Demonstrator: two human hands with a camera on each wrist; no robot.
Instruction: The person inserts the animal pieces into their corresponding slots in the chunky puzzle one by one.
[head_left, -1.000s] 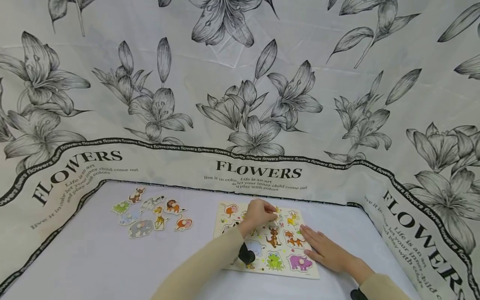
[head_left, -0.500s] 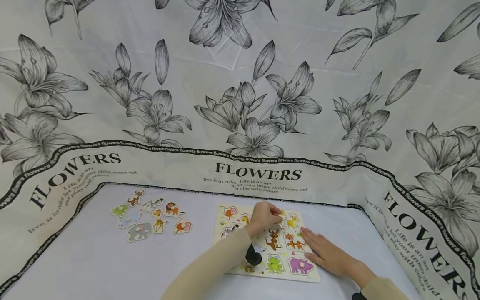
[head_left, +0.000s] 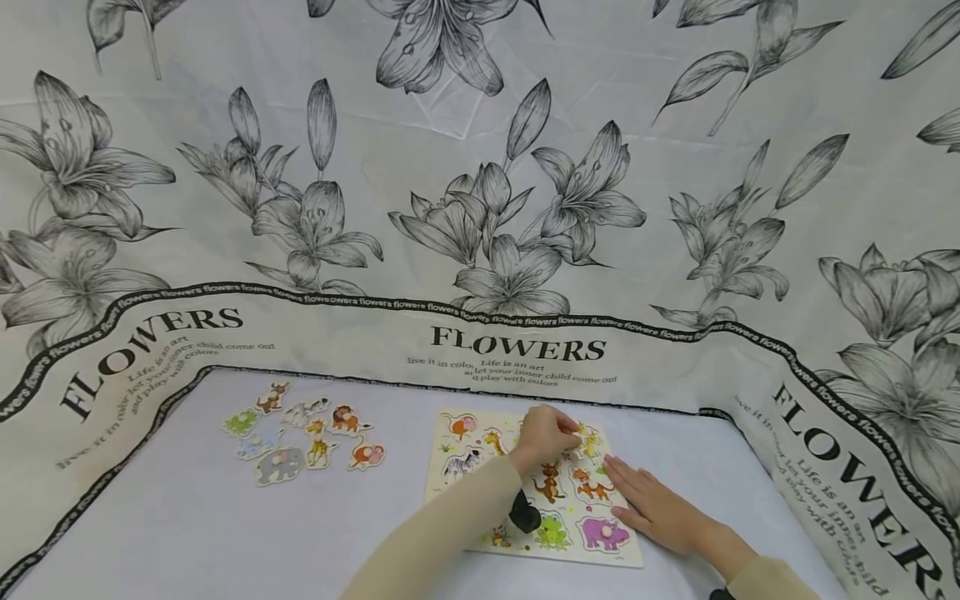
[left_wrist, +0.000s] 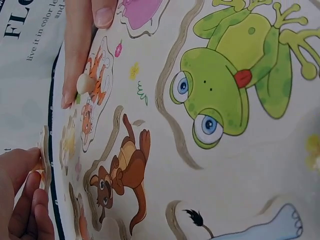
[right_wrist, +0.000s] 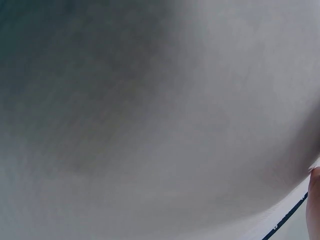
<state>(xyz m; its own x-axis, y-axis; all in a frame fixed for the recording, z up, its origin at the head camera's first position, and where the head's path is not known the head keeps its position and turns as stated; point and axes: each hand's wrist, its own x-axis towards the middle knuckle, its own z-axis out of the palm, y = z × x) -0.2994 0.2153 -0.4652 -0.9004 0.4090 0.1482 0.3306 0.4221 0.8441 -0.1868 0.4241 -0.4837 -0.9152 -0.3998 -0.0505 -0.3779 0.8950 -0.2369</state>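
My left hand [head_left: 546,437] pinches a thin puzzle piece [left_wrist: 45,157] between thumb and fingers. In the left wrist view this piece is seen edge-on, so its animal cannot be made out. The hand is over the far right part of an animal puzzle board [head_left: 525,521], close to a yellow animal [head_left: 591,440]. My right hand [head_left: 663,507] lies with straight fingers on the board's right edge, beside the tiger piece [left_wrist: 92,82] with its round knob. A purple hippo piece [head_left: 603,533] sits in the near right corner. Recesses with a frog [left_wrist: 225,85] and a kangaroo [left_wrist: 122,172] picture show.
Several loose animal pieces, among them a grey elephant [head_left: 277,467], a giraffe [head_left: 320,446] and a lion [head_left: 348,419], lie on the left of the white table [head_left: 225,533]. A flower-printed cloth [head_left: 517,342] hangs behind and at both sides.
My left hand has moved right across the board with its piece, toward the yellow animal. The zebra and giraffe pictures have come into sight. The right hand stays at the board's edge.
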